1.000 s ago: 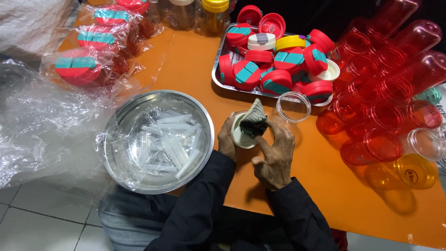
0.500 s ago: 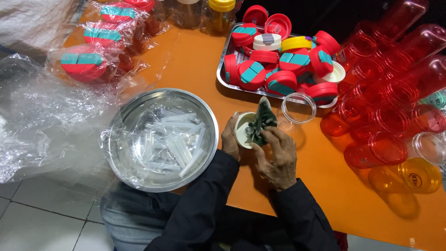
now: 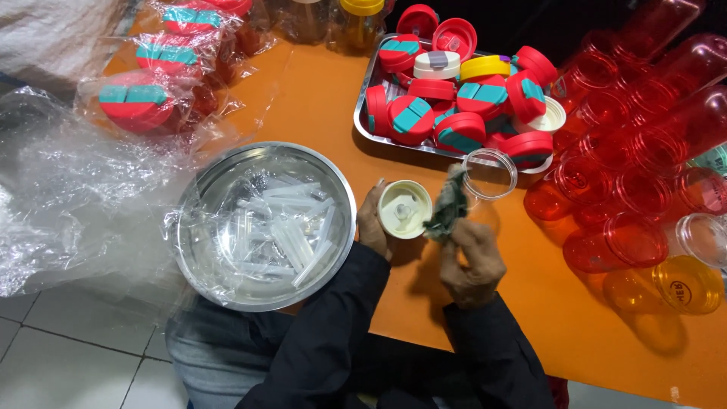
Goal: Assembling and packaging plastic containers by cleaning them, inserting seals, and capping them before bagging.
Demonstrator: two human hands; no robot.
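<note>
My left hand (image 3: pixel 372 226) grips a cream-white round lid (image 3: pixel 404 209), its open inside facing up, just above the orange table (image 3: pixel 318 98). My right hand (image 3: pixel 471 259) holds a crumpled dark green cloth (image 3: pixel 448 207) against the lid's right rim. Both dark sleeves come in from the bottom edge. To the left of my hands a round steel bowl (image 3: pixel 198 189) holds several clear plastic straws (image 3: pixel 291 235) under clear film.
A steel tray (image 3: pixel 366 95) behind my hands is piled with red, teal, yellow and cream lids. A clear ring (image 3: pixel 490 173) lies by it. Red transparent bottles (image 3: pixel 636 159) crowd the right. Bagged red lids (image 3: pixel 136 106) and loose plastic wrap (image 3: pixel 68 197) fill the left.
The cloth has come out of the lid's middle and shifted to its right rim, so the lid's inside now shows. The view has shifted slightly.
</note>
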